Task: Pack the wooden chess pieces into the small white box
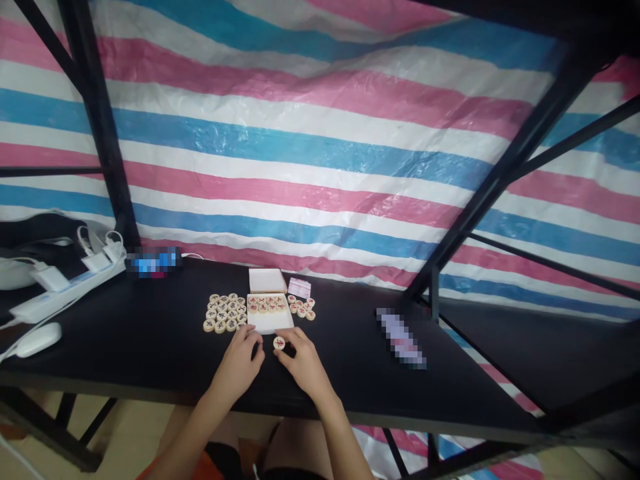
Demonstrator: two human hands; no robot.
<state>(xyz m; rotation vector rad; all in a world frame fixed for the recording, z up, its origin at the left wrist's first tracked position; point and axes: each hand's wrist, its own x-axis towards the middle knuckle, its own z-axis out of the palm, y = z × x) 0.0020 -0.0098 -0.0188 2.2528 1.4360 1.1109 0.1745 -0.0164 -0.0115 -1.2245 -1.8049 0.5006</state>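
Note:
Between the thumb and fingers of my right hand is a round Chinese chess piece with a red character facing up. My left hand hovers to its left, fingers curved and apart, with nothing in them. Just beyond both hands lies a white open box, two rows of red-marked pieces filling its far part. Left of the box, black-marked pieces lie in a block of rows; my left fingertips partly cover the nearest corner. Several loose red-marked pieces sit at the box's right.
The box lid lies behind the box, beside a small pink printed card. A white power strip with chargers and a white mouse-like object are at far left. A blurred flat item lies at right on the black table.

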